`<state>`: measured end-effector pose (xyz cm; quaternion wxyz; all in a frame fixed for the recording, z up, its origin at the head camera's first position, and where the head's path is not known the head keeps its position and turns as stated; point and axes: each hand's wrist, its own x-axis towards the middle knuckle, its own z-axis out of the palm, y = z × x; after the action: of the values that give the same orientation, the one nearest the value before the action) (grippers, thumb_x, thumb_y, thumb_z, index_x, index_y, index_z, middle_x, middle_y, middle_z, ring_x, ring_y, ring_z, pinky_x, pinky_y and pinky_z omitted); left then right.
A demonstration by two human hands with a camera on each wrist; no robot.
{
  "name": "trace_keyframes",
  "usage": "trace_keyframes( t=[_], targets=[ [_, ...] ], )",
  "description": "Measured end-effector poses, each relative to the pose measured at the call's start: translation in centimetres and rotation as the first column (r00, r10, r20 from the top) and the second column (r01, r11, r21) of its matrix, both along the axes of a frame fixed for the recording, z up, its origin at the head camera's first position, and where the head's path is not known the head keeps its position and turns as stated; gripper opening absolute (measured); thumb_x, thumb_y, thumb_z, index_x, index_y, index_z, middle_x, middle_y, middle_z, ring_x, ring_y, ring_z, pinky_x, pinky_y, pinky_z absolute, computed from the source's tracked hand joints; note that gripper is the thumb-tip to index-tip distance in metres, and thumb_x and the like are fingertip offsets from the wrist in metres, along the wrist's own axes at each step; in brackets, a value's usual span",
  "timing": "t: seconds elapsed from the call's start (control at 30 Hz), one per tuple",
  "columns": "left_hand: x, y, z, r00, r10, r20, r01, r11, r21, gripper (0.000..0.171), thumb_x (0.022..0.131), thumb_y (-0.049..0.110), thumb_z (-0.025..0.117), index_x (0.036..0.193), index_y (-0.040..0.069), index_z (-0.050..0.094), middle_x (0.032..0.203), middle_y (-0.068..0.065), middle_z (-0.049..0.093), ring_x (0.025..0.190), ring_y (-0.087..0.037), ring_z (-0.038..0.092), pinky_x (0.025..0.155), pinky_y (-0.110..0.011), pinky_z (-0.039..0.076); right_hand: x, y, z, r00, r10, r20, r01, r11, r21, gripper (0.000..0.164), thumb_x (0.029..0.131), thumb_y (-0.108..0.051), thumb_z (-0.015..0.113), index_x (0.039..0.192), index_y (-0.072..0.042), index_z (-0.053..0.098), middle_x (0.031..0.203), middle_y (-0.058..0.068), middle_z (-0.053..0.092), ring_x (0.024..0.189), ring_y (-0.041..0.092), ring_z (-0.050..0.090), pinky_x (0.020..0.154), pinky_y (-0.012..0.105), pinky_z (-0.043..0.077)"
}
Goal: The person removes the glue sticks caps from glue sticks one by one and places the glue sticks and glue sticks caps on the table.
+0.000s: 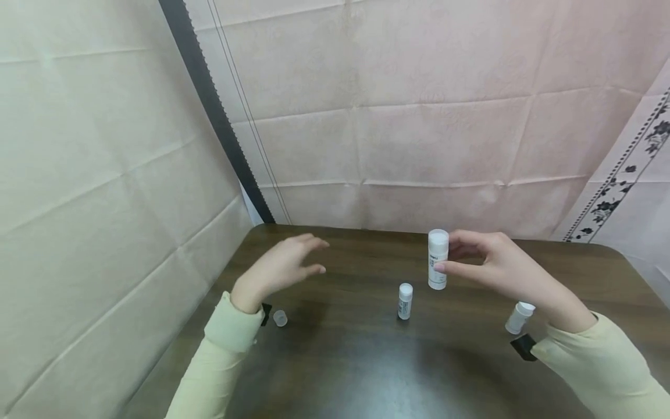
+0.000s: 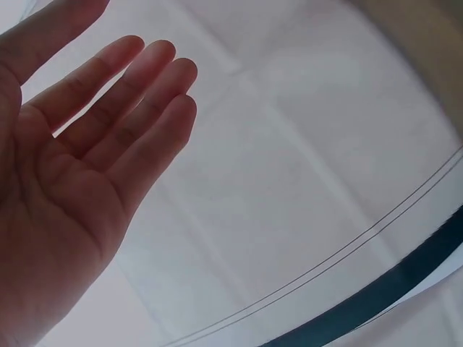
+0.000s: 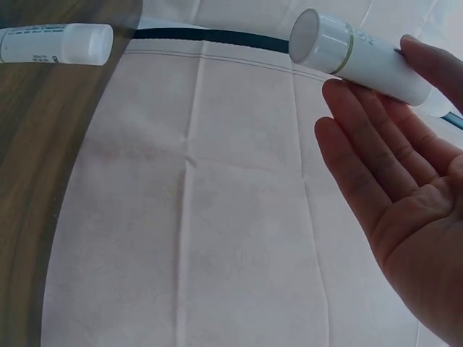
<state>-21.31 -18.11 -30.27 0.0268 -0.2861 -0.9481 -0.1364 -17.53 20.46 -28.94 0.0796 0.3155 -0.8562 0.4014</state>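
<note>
My right hand [image 1: 487, 262] pinches a large white glue stick [image 1: 437, 273] between thumb and fingertips, holding it upright above the table. In the right wrist view this glue stick [image 3: 383, 69] lies between the thumb and the fingertips. A smaller white glue stick [image 1: 405, 301] stands on the table, to the left of and nearer than the held one. Beneath my right wrist is another small white tube [image 1: 519, 318], its white top tilted toward the right. My left hand [image 1: 277, 267] hovers over the table's left side, fingers spread and holding nothing. Near that wrist lies a small translucent cap [image 1: 280, 318].
The dark wooden table [image 1: 335, 361] has rounded far corners. Creased pale cloth [image 1: 429, 145] hangs behind it, with more cloth [image 1: 104, 174] along the left side. A dark strip [image 1: 220, 116] runs down the cloth.
</note>
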Motion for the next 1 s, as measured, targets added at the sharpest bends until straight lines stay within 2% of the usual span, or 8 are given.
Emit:
trace_keyframes(
  t=[0.13, 0.33, 0.57, 0.67, 0.73, 0.83, 1.0],
  targets=[
    [-0.1, 0.0, 3.4, 0.997, -0.002, -0.083, 0.002, 1.000, 0.005, 0.049, 0.093, 0.025, 0.075, 0.136, 0.007, 0.060, 0.131, -0.007, 0.063, 0.122, -0.023, 0.059, 0.103, -0.041, 0.047, 0.2, -0.2, -0.2, 1.000, 0.009, -0.007, -0.009, 1.000, 0.009, 0.018, 0.089, -0.022, 0.080, 0.102, -0.026, 0.069, 0.091, -0.014, 0.073, 0.091, 0.008, 0.070, 0.080, 0.019, 0.052],
    [-0.1, 0.2, 8.4, 0.981, -0.005, -0.193, 0.011, 1.000, 0.029, 0.048, 0.094, 0.024, 0.074, 0.136, 0.004, 0.059, 0.133, -0.011, 0.063, 0.124, -0.029, 0.058, 0.106, -0.045, 0.044, 0.4, -0.2, -0.4, 1.000, 0.001, -0.015, -0.001, 1.000, 0.024, 0.019, 0.088, -0.024, 0.080, 0.104, -0.026, 0.070, 0.091, -0.016, 0.073, 0.090, 0.007, 0.070, 0.078, 0.020, 0.052],
    [0.4, -0.1, 14.1, 0.950, 0.074, -0.302, -0.057, 0.996, 0.066, 0.043, 0.095, 0.020, 0.072, 0.132, 0.002, 0.061, 0.132, -0.013, 0.063, 0.123, -0.030, 0.057, 0.106, -0.046, 0.043, 0.4, -0.2, -0.5, 0.999, 0.001, -0.032, 0.000, 1.000, 0.030, 0.019, 0.088, -0.023, 0.080, 0.104, -0.026, 0.070, 0.090, -0.017, 0.072, 0.089, 0.006, 0.070, 0.077, 0.020, 0.052],
    [0.6, -0.2, 16.1, 0.933, 0.108, -0.343, -0.084, 0.993, 0.084, 0.043, 0.095, 0.019, 0.072, 0.133, 0.003, 0.061, 0.134, -0.012, 0.062, 0.125, -0.030, 0.056, 0.107, -0.045, 0.042, 0.3, -0.1, -0.5, 0.999, 0.002, -0.033, -0.001, 1.000, 0.027, 0.018, 0.088, -0.023, 0.080, 0.104, -0.026, 0.070, 0.091, -0.017, 0.072, 0.089, 0.007, 0.070, 0.077, 0.020, 0.052],
    [0.8, -0.2, 16.9, 0.926, 0.116, -0.359, -0.091, 0.992, 0.087, 0.043, 0.095, 0.019, 0.072, 0.133, 0.003, 0.061, 0.135, -0.012, 0.062, 0.125, -0.029, 0.056, 0.108, -0.045, 0.041, 0.3, -0.2, -0.5, 0.999, 0.002, -0.034, -0.001, 1.000, 0.027, 0.018, 0.088, -0.023, 0.080, 0.103, -0.026, 0.070, 0.091, -0.017, 0.072, 0.089, 0.007, 0.070, 0.077, 0.020, 0.052],
    [1.1, 0.4, 17.2, 0.920, 0.101, -0.378, -0.079, 0.994, 0.072, 0.043, 0.095, 0.019, 0.072, 0.133, 0.003, 0.061, 0.135, -0.012, 0.062, 0.125, -0.029, 0.056, 0.107, -0.044, 0.042, 0.2, -0.2, -0.5, 1.000, -0.001, -0.022, 0.002, 1.000, 0.025, 0.017, 0.089, -0.024, 0.080, 0.103, -0.026, 0.070, 0.091, -0.016, 0.072, 0.089, 0.007, 0.070, 0.078, 0.020, 0.053],
    [1.5, 2.9, 16.0, 0.915, 0.024, -0.403, -0.038, 0.999, -0.025, 0.045, 0.094, 0.019, 0.073, 0.135, 0.005, 0.060, 0.131, -0.011, 0.062, 0.121, -0.028, 0.058, 0.103, -0.043, 0.046, 0.2, -0.4, -0.7, 1.000, -0.022, 0.022, 0.021, 0.999, 0.025, 0.018, 0.089, -0.028, 0.079, 0.104, -0.026, 0.071, 0.091, -0.014, 0.072, 0.089, 0.007, 0.069, 0.078, 0.022, 0.053]
  ],
)
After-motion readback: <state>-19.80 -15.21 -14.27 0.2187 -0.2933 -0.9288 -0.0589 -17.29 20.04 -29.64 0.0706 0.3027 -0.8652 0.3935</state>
